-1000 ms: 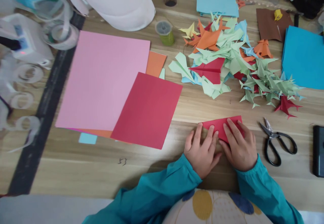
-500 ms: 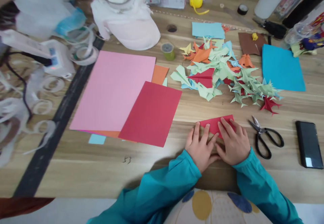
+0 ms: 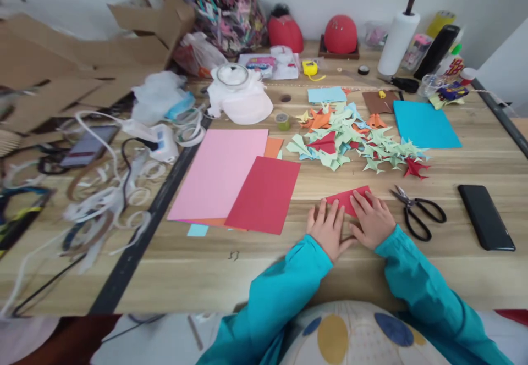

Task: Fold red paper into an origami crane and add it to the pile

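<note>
A folded piece of red paper [image 3: 345, 200] lies flat on the wooden table in front of me. My left hand [image 3: 329, 231] rests over its left end, fingers spread and fingertips on the paper. Across its right part lies my right hand [image 3: 374, 220], also open and pressing with stretched fingers; the hands partly hide the lower edge. Black-handled scissors [image 3: 416, 211] lie just right of my right hand. Beyond the hands is a heap of folded paper shapes [image 3: 342, 120] in green, orange, red and blue. A red sheet [image 3: 266, 194] overlaps a larger pink sheet [image 3: 223, 172] to the left.
A black phone [image 3: 485, 216] lies at the right. Farther back are blue paper [image 3: 427, 125], a white cap [image 3: 249, 106] and a yellow tape measure [image 3: 310, 68]. Tangled cables and white strips [image 3: 94, 208] cover the left side, near a cardboard box [image 3: 144, 40].
The camera view has tilted up and shifted left, bringing in the wall and box. Both hands stay spread on the red paper, with little visible movement.
</note>
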Tool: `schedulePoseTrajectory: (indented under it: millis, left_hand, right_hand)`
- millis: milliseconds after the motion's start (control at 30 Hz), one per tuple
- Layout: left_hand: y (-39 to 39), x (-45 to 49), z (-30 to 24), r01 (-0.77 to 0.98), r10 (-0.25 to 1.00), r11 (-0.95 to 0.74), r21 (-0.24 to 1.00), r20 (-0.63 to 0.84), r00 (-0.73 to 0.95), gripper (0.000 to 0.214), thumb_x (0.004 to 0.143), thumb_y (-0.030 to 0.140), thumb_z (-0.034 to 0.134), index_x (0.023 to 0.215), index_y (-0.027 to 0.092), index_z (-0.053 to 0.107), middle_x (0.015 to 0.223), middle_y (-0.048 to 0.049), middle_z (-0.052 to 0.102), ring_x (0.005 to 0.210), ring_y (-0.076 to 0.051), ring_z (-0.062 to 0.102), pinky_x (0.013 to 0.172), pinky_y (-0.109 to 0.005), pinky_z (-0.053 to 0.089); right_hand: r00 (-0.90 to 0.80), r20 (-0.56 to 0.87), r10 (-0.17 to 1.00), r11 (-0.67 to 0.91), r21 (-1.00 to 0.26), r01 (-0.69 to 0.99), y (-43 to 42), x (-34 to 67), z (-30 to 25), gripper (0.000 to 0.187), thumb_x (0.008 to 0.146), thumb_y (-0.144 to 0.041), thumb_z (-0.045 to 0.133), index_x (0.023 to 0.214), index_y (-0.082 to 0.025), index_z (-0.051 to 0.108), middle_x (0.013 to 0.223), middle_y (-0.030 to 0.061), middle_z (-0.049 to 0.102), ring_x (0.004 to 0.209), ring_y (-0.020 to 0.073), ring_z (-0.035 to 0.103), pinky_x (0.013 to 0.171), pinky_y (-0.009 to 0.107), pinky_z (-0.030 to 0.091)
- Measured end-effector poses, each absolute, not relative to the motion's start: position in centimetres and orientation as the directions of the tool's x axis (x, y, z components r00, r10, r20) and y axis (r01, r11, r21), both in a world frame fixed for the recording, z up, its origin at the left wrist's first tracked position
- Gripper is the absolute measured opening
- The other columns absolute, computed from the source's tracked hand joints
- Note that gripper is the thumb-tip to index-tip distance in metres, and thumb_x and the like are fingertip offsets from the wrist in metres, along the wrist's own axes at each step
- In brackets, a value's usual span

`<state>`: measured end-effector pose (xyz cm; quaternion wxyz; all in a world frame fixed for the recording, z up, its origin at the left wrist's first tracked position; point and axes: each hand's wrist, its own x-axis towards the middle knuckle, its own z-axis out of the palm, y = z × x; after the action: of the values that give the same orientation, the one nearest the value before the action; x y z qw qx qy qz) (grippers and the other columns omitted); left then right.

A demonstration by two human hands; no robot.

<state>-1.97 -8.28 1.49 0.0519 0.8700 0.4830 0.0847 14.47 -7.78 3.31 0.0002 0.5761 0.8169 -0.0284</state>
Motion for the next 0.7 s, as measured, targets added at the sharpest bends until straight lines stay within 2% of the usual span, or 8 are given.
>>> schedulePoseTrajectory:
  millis: [100,167,267,433,600,700]
  left_hand:
    - [-8.25,-2.25,1.21,0.848,0.860,-0.509,0.149,0.126,0.494,0.073,0.076,0.058,0.038,0.132,0.012,0.033,0.136,-0.0145,0.035,0.127,-0.031,0.025,0.098,-0.052,0.022]
    - [-8.14,-2.45,1.22,0.854,0.866,-0.498,0.150,0.131,0.482,0.072,0.077,0.058,0.035,0.132,0.011,0.033,0.136,-0.0157,0.034,0.126,-0.030,0.027,0.099,-0.051,0.021]
    - [-7.98,-2.75,1.42,0.852,0.866,-0.500,0.157,0.120,0.486,0.066,0.079,0.056,0.035,0.131,0.015,0.035,0.137,-0.0152,0.033,0.125,-0.029,0.029,0.099,-0.052,0.020]
    - [-8.14,-2.81,1.47,0.805,0.826,-0.564,0.185,0.124,0.550,0.061,0.072,0.059,0.045,0.126,0.030,0.041,0.140,-0.0128,0.028,0.127,-0.032,0.024,0.096,-0.056,0.019]
    - [-8.59,-2.15,1.34,0.799,0.833,-0.554,0.234,0.140,0.536,0.064,0.063,0.066,0.050,0.115,0.029,0.054,0.139,-0.0133,0.027,0.127,-0.037,0.019,0.098,-0.057,0.016]
    - [-8.66,-1.92,1.29,0.791,0.822,-0.569,0.225,0.155,0.548,0.064,0.063,0.067,0.050,0.114,0.029,0.054,0.140,-0.0130,0.026,0.127,-0.039,0.018,0.097,-0.059,0.014]
  right_hand:
    - [-0.322,-0.005,0.947,0.321,-0.057,0.945,-7.83,14.48,3.10,0.067,0.076,-0.046,0.041,0.130,-0.008,0.037,0.136,0.0130,0.034,0.118,0.0347,0.028,0.092,0.044,0.025]
    - [-0.319,0.001,0.948,0.318,-0.068,0.946,-7.84,14.51,3.04,0.066,0.076,-0.046,0.041,0.130,-0.008,0.037,0.136,0.0122,0.035,0.118,0.0343,0.028,0.092,0.044,0.025]
    - [-0.316,0.001,0.949,0.315,-0.079,0.946,-7.85,14.56,3.03,0.064,0.077,-0.046,0.041,0.129,-0.009,0.038,0.136,0.0121,0.036,0.117,0.0336,0.029,0.091,0.043,0.026]
    - [-0.311,0.019,0.950,0.312,-0.092,0.946,-7.79,14.61,3.03,0.063,0.077,-0.046,0.042,0.127,-0.009,0.041,0.134,0.0127,0.038,0.115,0.0327,0.030,0.090,0.043,0.026]
    - [-0.296,0.031,0.955,0.298,-0.104,0.949,-7.62,14.56,3.23,0.058,0.079,-0.047,0.040,0.124,-0.010,0.046,0.131,0.0112,0.042,0.113,0.0316,0.033,0.090,0.042,0.027]
    - [-0.296,0.031,0.955,0.297,-0.096,0.950,-7.55,14.51,3.33,0.056,0.080,-0.046,0.039,0.123,-0.011,0.046,0.131,0.0114,0.043,0.112,0.0313,0.033,0.089,0.042,0.027]
